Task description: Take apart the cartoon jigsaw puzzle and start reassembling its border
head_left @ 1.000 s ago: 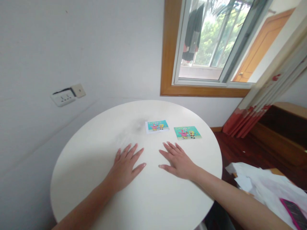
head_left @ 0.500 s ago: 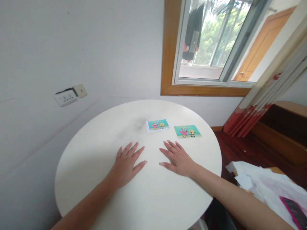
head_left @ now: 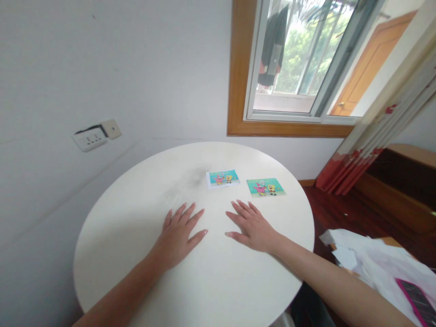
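Observation:
My left hand (head_left: 179, 238) lies flat on the round white table (head_left: 218, 281), fingers spread and holding nothing. Opposite it, my right hand (head_left: 252, 228) also rests palm down with its fingers apart. Just beyond the right fingertips is a teal card (head_left: 265, 187) printed with a pink and a yellow cartoon figure. To its left lies a second item with the same picture, a cartoon-printed card or packet (head_left: 223, 178) with a white edge along its left side and front. Neither hand touches these two.
A grey smudge (head_left: 197, 176) marks the tabletop near the left item. Behind the table are a wall with a socket (head_left: 90, 138) and a wood-framed window (head_left: 289, 129). At the lower right, white sheets (head_left: 371, 259) and a pink-edged phone (head_left: 413, 297) lie beside the table.
Both hands and the two printed items stay in place on the table. Only the camera view has shifted very slightly.

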Motion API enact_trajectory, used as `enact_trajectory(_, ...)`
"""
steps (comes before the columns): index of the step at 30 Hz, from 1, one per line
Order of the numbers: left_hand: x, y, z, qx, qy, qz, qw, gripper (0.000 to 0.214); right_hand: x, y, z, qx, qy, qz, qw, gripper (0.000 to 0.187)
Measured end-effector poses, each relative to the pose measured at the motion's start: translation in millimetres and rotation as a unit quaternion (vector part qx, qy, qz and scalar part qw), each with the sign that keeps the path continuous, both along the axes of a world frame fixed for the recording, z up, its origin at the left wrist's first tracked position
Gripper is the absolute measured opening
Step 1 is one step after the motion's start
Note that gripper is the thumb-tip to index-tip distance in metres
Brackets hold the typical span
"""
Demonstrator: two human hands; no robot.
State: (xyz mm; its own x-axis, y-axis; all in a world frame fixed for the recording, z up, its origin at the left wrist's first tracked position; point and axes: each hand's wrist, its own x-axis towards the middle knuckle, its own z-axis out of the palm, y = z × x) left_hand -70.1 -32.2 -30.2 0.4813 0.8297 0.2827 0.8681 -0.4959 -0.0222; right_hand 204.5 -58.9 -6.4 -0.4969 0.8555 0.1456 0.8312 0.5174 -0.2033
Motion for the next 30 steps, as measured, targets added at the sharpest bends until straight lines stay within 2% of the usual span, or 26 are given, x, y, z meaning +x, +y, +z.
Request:
enact_trajectory(4, -0.2, 0.1, 0.3, -0.003, -0.002, 0.000, 1.000, 0.054, 1.2, -0.8, 1.6, -0.003, 0.009, 0.011, 1.000, 0.062)
enact_trajectory(7, -0.8, -0.1, 0.1, -0.004, -0.005, -0.001, 1.000, 0.054, 14.6, 11.7, 6.7, 0.014, 0.037, 0.008, 0.999, 0.056)
enact_trajectory(12, -0.5, -0.9, 0.3, -0.004, -0.012, 0.000, 1.000, 0.053, 69.1, 66.3, 13.5, 0.073, 0.058, -0.137, 0.986, 0.054)
enact_trajectory(15, -0.7, -0.9, 0.0, -0.005, -0.014, 0.000, 1.000, 0.053, 100.5, 94.7, 7.5, 0.056, 0.011, -0.231, 0.971, 0.058)
enact_trajectory(18, -1.4, -0.7, -0.7, -0.004, -0.019, -0.004, 1.000, 0.053, 115.5, 106.6, -3.4, 0.016, -0.029, -0.272, 0.962, 0.064)
enact_trajectory(21, -1.7, -0.7, -0.9, -0.007, -0.029, -0.003, 1.000, 0.053, 116.1, 108.7, -13.2, -0.013, -0.050, -0.275, 0.960, 0.068)
enact_trajectory(25, -1.8, 0.8, -0.8, -0.013, -0.054, 0.003, 0.998, 0.047, 108.0, 106.7, -19.2, -0.007, -0.057, -0.265, 0.963, 0.069)
enact_trajectory(30, -2.0, 5.6, 0.1, 0.028, -0.105, -0.017, 0.994, 0.037, 88.2, 89.1, -19.9, 0.010, -0.060, -0.211, 0.976, 0.067)
